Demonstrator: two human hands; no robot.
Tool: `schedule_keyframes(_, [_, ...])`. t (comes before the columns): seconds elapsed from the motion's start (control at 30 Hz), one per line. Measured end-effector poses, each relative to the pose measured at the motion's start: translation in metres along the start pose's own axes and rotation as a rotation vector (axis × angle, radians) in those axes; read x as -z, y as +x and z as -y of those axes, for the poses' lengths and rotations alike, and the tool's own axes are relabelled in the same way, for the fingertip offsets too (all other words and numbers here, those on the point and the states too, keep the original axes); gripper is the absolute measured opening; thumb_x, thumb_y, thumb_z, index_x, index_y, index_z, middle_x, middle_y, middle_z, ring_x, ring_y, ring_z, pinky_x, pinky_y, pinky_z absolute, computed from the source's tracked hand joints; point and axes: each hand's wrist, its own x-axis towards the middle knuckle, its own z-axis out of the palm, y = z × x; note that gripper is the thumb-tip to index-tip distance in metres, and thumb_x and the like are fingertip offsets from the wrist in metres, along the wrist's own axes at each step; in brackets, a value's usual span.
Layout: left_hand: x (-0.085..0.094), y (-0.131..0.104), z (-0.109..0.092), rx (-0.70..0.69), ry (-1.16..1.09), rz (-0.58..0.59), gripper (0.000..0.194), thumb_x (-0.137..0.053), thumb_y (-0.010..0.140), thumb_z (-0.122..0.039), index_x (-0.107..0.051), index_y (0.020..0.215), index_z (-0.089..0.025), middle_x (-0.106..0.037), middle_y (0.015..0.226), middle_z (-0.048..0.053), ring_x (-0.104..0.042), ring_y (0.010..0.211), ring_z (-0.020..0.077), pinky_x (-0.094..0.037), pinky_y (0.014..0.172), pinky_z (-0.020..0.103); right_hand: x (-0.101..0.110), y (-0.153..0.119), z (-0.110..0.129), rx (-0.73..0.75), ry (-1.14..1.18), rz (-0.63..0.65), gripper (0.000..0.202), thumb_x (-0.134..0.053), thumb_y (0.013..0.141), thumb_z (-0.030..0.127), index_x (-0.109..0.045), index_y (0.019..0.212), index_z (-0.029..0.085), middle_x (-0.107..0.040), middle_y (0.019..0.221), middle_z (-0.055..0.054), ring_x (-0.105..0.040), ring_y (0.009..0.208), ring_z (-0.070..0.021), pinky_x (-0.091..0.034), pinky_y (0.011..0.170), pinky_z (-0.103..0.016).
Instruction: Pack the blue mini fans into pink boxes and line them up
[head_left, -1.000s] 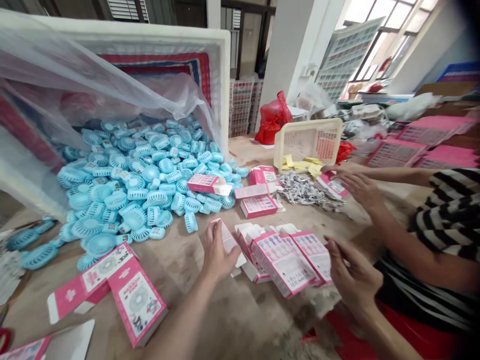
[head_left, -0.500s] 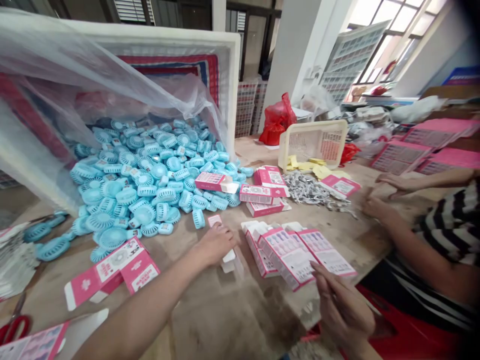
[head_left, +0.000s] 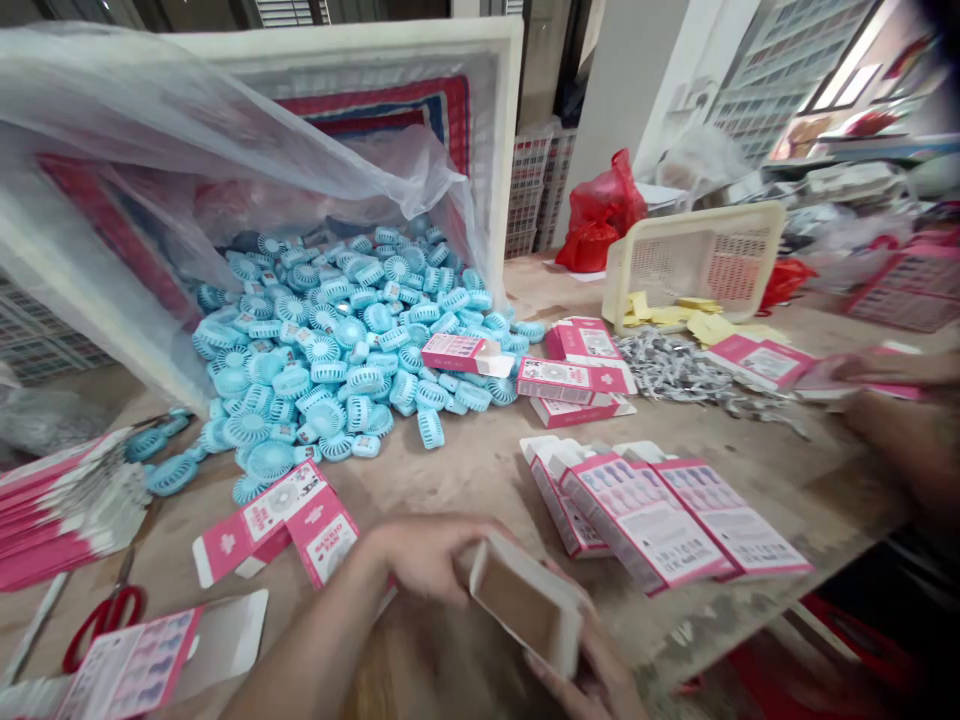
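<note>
Low in the middle, a small cardboard box [head_left: 570,600] is held with its open end turned up towards me, and the inside looks plain and brownish. My left hand [head_left: 435,560] grips its left side. Fingers of my right hand [head_left: 592,660] close round its lower right side. To the right lie several pink and white printed boxes [head_left: 630,510] with their flaps open. More pink boxes [head_left: 285,520] rest to the left of my hands. Beyond them spreads a large heap of light blue handheld fans [head_left: 330,350].
A big white crate [head_left: 495,150] lined with plastic lies tipped behind the fans. Red scissors [head_left: 105,620] and flattened cartons [head_left: 67,500] are on the left. At the right are a cream basket [head_left: 622,270], a pile of grey-white straps [head_left: 675,370] and a co-worker's hands [head_left: 900,400].
My left hand has left the tabletop beside the fans and come nearer. Both hands now hold an opened box between them. The view has turned to the right.
</note>
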Motion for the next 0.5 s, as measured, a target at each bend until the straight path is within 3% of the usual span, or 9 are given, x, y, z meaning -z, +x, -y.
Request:
schedule_keyframes(0.1, [0.041, 0.03, 0.012, 0.192, 0.147, -0.658, 0.046, -0.079, 0.056, -0.015, -0.069, 0.1, -0.021, -0.064, 0.123, 0.008, -0.053, 0.126, 0.0307, -0.039, 0.109, 0.04, -0.009, 0.004, 0.004, 0.022, -0.012, 0.126, 0.057, -0.064, 0.086, 0.05, -0.055, 0.137, 0.026, -0.066, 0.128, -0.013, -0.066, 0.113, -0.0321, -0.061, 0.089, -0.04])
schedule_keyframes(0.13, [0.052, 0.043, 0.018, 0.224, 0.151, -0.813, 0.043, -0.077, 0.062, -0.019, -0.067, 0.104, -0.02, -0.06, 0.129, 0.011, -0.045, 0.133, 0.0332, -0.035, 0.112, 0.044, -0.009, 0.007, 0.004, 0.031, -0.009, 0.144, 0.057, -0.066, 0.085, 0.052, -0.058, 0.135, 0.026, -0.069, 0.122, -0.013, -0.068, 0.108, -0.0325, -0.062, 0.087, -0.04])
schedule_keyframes(0.2, [0.066, 0.064, 0.029, 0.275, 0.121, -1.002, 0.041, -0.072, 0.069, -0.024, -0.062, 0.109, -0.017, -0.057, 0.129, 0.016, -0.04, 0.136, 0.0366, -0.033, 0.111, 0.05, -0.008, 0.012, 0.001, 0.019, 0.023, 0.173, 0.058, -0.069, 0.081, 0.054, -0.062, 0.13, 0.024, -0.072, 0.116, -0.014, -0.071, 0.103, -0.0339, -0.062, 0.085, -0.041])
schedule_keyframes(0.27, [0.067, 0.074, 0.039, 0.307, 0.048, -1.11, 0.04, -0.07, 0.072, -0.025, -0.059, 0.109, -0.016, -0.062, 0.118, 0.016, -0.05, 0.127, 0.0367, -0.041, 0.103, 0.051, -0.007, 0.016, -0.005, -0.043, 0.086, 0.186, 0.057, -0.072, 0.079, 0.053, -0.066, 0.126, 0.022, -0.072, 0.115, -0.015, -0.071, 0.103, -0.0345, -0.061, 0.086, -0.041])
schedule_keyframes(0.33, [0.055, 0.068, 0.043, 0.295, -0.059, -1.144, 0.04, -0.062, 0.077, -0.028, -0.055, 0.114, -0.015, -0.065, 0.109, 0.015, -0.062, 0.112, 0.0337, -0.051, 0.089, 0.047, -0.006, 0.017, -0.009, -0.128, 0.148, 0.206, 0.055, -0.075, 0.077, 0.053, -0.069, 0.12, 0.021, -0.072, 0.116, -0.015, -0.07, 0.104, -0.0344, -0.06, 0.087, -0.04])
schedule_keyframes(0.43, [0.023, 0.035, 0.031, 0.196, -0.202, -1.1, 0.059, -0.056, 0.08, -0.033, -0.039, 0.135, -0.02, -0.065, 0.114, 0.012, -0.067, 0.1, 0.0265, -0.056, 0.075, 0.037, -0.006, 0.019, -0.007, -0.249, 0.216, 0.218, 0.054, -0.075, 0.075, 0.056, -0.072, 0.115, 0.02, -0.073, 0.113, -0.016, -0.071, 0.102, -0.034, -0.06, 0.086, -0.04])
schedule_keyframes(0.5, [0.001, 0.007, 0.013, -0.023, -0.295, -1.002, 0.083, -0.065, 0.076, -0.037, -0.021, 0.146, -0.03, -0.063, 0.119, 0.008, -0.067, 0.099, 0.023, -0.056, 0.076, 0.033, -0.006, 0.022, -0.002, -0.289, 0.258, 0.228, 0.058, -0.073, 0.075, 0.059, -0.071, 0.116, 0.018, -0.073, 0.111, -0.016, -0.071, 0.1, -0.0336, -0.06, 0.085, -0.041])
